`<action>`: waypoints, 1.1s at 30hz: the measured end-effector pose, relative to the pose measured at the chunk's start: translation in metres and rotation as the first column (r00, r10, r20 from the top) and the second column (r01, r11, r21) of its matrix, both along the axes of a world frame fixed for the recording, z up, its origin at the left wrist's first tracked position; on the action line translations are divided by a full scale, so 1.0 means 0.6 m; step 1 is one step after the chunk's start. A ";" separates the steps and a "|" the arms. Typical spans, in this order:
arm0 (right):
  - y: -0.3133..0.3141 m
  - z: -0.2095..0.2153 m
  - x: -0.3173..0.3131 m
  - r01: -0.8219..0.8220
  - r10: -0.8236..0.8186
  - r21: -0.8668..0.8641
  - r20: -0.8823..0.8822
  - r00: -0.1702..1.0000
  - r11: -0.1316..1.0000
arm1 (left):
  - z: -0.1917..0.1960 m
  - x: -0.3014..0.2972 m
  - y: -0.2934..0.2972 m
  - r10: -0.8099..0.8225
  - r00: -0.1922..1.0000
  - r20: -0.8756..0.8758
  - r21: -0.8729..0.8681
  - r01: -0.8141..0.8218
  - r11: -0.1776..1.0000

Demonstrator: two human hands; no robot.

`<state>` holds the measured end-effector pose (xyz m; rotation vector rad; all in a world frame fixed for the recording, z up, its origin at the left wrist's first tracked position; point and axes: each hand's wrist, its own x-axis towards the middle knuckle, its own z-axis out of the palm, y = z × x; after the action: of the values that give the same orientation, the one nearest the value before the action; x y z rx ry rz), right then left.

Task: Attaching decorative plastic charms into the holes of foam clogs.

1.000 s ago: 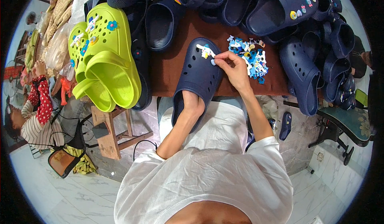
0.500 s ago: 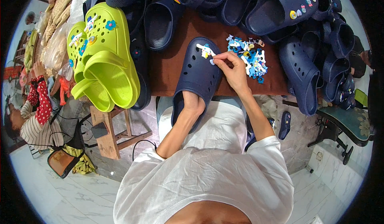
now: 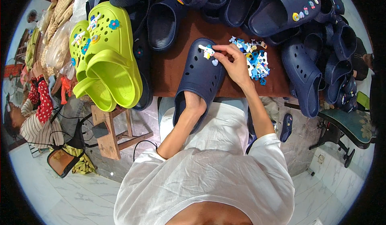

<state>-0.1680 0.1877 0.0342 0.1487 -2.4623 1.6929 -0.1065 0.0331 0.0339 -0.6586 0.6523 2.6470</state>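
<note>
At the far left, beside the table, a person in a red dotted sleeve (image 3: 40,100) sits low, apart from the work. On the brown table (image 3: 169,64) lie 2 lime-green clogs (image 3: 106,60), each already carrying several small charms near the toe, so that pair looks finished.

In the middle lies a navy clog (image 3: 201,78), toe pointing away from the wearer and heel hanging over the table's near edge. The left hand (image 3: 195,104) is pushed into the heel opening, its grip hidden inside the shoe, so I cannot tell how the fingers are set. On the toe sit 2 charms: a white figure charm (image 3: 208,51) and a small pale one just below it. The right hand (image 3: 233,62) rests over the toe, thumb and forefinger pressed together at the white figure charm, seemingly seating it in a hole.

Just to the right, touching that hand, lies a pile of loose charms (image 3: 255,60), mostly blue and white. Most holes on the navy clog are bare, so decorating appears barely begun. Farther right are more navy clogs (image 3: 301,76), most of them plain.
</note>
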 end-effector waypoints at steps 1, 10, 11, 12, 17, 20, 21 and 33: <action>-0.001 0.004 -0.004 -0.007 0.008 0.043 -0.024 1.000 0.999 | -0.002 0.000 -0.001 0.000 1.000 0.000 0.000 0.000 1.000; 0.009 0.003 -0.020 -0.082 0.080 0.053 0.027 0.996 0.995 | -0.008 -0.001 -0.005 -0.012 1.000 -0.015 0.030 0.013 0.999; 0.009 0.003 -0.020 -0.081 0.080 0.053 0.028 0.996 0.995 | -0.007 -0.001 -0.005 -0.009 1.000 -0.001 0.014 0.009 1.000; 0.010 0.004 -0.020 -0.087 0.086 0.063 0.021 0.996 0.994 | -0.005 0.000 -0.005 -0.005 1.000 0.013 -0.002 0.005 1.000; 0.013 0.007 -0.023 -0.106 0.104 0.078 0.029 0.994 0.991 | 0.001 0.000 -0.005 -0.010 0.999 0.045 -0.015 0.011 1.000; 0.010 0.010 -0.020 -0.102 0.098 0.074 0.055 0.994 0.992 | -0.008 -0.001 -0.004 -0.014 1.000 0.009 -0.003 0.014 1.000; 0.011 0.010 -0.020 -0.103 0.101 0.077 0.035 0.994 0.992 | -0.007 -0.002 -0.003 -0.020 1.000 -0.016 0.012 0.020 1.000; 0.025 0.005 0.020 -0.059 0.059 0.031 0.001 0.998 0.998 | -0.013 0.004 0.001 0.026 0.994 0.107 -0.084 -0.017 0.996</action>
<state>-0.1558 0.2026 0.0370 0.2267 -2.5097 1.6775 -0.1040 0.0335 0.0260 -0.8309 0.7302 2.5939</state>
